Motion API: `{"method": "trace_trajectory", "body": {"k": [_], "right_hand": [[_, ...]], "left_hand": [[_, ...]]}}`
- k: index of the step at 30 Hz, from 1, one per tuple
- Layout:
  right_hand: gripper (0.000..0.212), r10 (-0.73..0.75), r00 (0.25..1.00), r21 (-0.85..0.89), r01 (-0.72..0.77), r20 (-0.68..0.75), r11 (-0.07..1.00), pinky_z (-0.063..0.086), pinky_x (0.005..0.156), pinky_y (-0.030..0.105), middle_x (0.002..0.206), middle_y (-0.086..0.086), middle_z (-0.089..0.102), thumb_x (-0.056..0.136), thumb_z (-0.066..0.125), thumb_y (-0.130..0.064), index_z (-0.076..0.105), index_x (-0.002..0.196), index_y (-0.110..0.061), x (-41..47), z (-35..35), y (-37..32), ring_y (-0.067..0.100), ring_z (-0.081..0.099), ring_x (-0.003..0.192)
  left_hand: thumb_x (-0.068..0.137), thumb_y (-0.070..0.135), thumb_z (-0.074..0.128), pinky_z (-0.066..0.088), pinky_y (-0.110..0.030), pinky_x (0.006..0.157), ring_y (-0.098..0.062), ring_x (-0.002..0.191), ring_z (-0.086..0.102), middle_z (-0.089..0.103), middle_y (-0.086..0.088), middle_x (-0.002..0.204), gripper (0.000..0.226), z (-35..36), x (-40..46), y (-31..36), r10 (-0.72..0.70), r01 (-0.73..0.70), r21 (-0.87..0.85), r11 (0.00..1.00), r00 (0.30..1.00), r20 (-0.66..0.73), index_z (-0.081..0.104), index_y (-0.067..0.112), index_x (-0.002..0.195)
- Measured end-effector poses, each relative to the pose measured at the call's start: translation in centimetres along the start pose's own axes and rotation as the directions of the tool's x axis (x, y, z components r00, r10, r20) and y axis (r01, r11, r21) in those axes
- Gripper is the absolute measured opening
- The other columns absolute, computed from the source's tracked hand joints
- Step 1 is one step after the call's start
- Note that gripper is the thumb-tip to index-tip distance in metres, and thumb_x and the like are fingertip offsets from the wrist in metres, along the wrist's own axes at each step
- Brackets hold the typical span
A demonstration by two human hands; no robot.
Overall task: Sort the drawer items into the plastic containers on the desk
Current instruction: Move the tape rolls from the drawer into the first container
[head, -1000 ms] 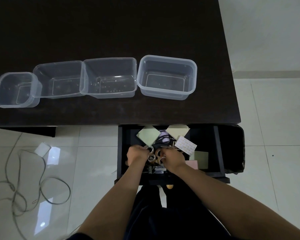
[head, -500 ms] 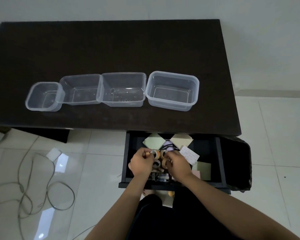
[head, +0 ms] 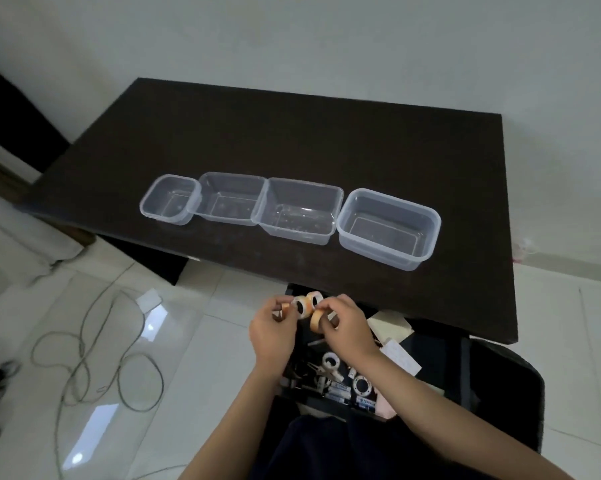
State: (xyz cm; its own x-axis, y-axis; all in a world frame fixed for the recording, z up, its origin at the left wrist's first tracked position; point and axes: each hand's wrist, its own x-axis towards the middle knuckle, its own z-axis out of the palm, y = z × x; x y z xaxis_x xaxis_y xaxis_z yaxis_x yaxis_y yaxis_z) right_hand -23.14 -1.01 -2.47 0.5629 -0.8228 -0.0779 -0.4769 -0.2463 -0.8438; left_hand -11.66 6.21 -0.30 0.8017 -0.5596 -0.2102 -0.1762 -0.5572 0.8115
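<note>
Both hands hold small rolls of tape (head: 306,308) above the open drawer (head: 441,348), just below the desk's front edge. My left hand (head: 273,332) pinches rolls on the left; my right hand (head: 346,327) grips an orange roll on the right. More tape rolls (head: 330,362), paper notes (head: 391,329) and small items lie in the drawer. Several clear plastic containers stand in a row on the dark desk (head: 292,133): a small one (head: 170,199), two middle ones (head: 231,198) (head: 299,211), and a large one (head: 389,228) at the right.
A loose cable (head: 94,358) coils on the white tiled floor at the left, with a white slip of paper (head: 149,299) near it. A dark bin or bag (head: 507,386) sits right of the drawer. The wall is behind the desk.
Both hands have lifted out of the drawer with tape rolls, rising toward the desk edge. The camera has tilted up, showing more of the desk and wall.
</note>
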Motion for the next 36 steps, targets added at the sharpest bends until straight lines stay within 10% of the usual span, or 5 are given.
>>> {"method": "trace_trajectory", "body": {"k": [18,36], "right_hand": [[0.012,-0.164,0.982,-0.021,0.163,-0.089,0.986,0.049,0.081,0.017,0.117,-0.001,0.048,0.084,0.064,-0.013,0.065,0.094,-0.007,19.4,15.8,-17.4,0.010,0.056,0.086],[0.040,0.028,0.995,-0.042,-0.032,-0.093,0.999,0.051,0.091,0.028,0.117,0.000,0.057,0.079,0.067,-0.007,0.057,0.116,-0.020,27.5,20.4,-22.6,0.012,0.058,0.106]], "left_hand": [[0.084,0.017,0.065,0.047,-0.020,0.067,-0.006,0.075,0.062,0.065,0.012,0.078,0.014,-18.0,25.0,-0.4,0.057,-0.097,-0.136,0.986,0.961,-0.271,0.063,0.031,0.080],[0.088,0.023,0.058,0.057,-0.037,0.078,-0.013,0.090,0.064,0.064,0.007,0.105,0.044,-21.9,36.4,-1.0,0.260,-0.324,0.186,0.928,0.918,0.300,0.045,0.032,0.129]]}}
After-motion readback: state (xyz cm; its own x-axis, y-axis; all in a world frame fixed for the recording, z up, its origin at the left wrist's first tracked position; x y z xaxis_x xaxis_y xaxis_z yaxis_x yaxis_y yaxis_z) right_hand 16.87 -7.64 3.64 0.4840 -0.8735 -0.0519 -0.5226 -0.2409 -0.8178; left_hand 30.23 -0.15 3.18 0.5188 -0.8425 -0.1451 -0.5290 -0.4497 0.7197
